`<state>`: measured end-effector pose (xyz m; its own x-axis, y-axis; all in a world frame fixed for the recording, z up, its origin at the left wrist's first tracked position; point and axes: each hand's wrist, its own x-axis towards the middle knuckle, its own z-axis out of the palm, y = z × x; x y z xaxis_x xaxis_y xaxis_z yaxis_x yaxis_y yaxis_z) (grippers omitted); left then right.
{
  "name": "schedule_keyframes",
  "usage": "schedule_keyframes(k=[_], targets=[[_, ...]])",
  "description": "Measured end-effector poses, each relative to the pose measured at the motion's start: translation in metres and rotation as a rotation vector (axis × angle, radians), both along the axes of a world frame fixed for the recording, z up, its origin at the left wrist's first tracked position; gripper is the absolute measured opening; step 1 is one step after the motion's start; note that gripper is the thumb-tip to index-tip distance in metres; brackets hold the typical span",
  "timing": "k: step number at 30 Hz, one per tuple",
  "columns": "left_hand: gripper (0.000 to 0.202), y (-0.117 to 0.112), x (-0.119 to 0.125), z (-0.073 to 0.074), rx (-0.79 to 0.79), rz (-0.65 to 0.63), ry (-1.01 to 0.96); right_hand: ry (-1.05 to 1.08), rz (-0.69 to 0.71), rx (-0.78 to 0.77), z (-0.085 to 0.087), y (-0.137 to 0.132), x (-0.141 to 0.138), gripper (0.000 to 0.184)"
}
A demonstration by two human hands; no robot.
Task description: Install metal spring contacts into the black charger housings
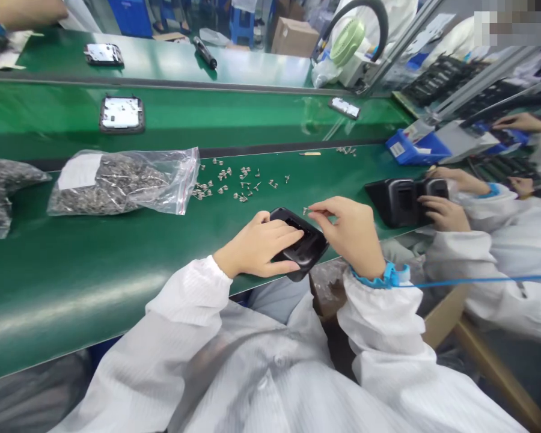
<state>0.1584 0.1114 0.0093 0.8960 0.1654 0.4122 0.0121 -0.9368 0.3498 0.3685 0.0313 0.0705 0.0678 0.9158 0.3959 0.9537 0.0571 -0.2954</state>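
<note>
My left hand grips a black plastic housing at the table's front edge, with fingers lying across its recessed inside. Just above the housing's right side, my right hand pinches a small metal clip-like part between thumb and fingertips. A blue wrist strap with a cord circles my right wrist. Loose small metal parts lie scattered on the green table beyond my hands. Left of them rests a clear zip bag filled with many similar metal pieces.
Another filled bag lies at far left. Across the belt are white-and-black device units. To the right, a co-worker's hands hold a black housing, near a blue bin. A green fan stands at the back.
</note>
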Motion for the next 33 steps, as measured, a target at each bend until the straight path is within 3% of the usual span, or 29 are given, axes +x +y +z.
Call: schedule_keyframes(k=[4, 10, 18, 33], targets=[[0.077, -0.008, 0.002, 0.005, 0.082, 0.087, 0.057, 0.014, 0.0, -0.035, -0.003, -0.008, -0.007, 0.014], [0.092, -0.027, 0.008, -0.002, 0.251, 0.27, 0.007, -0.106, 0.034, -0.152, -0.004, -0.001, -0.011, 0.015], [0.088, -0.034, 0.0, -0.005, 0.274, 0.246, -0.066, -0.227, 0.154, -0.241, -0.004, 0.004, -0.021, 0.018], [0.08, -0.034, 0.004, -0.007, 0.245, 0.226, -0.082, -0.327, 0.124, -0.254, -0.005, -0.004, -0.03, 0.025]])
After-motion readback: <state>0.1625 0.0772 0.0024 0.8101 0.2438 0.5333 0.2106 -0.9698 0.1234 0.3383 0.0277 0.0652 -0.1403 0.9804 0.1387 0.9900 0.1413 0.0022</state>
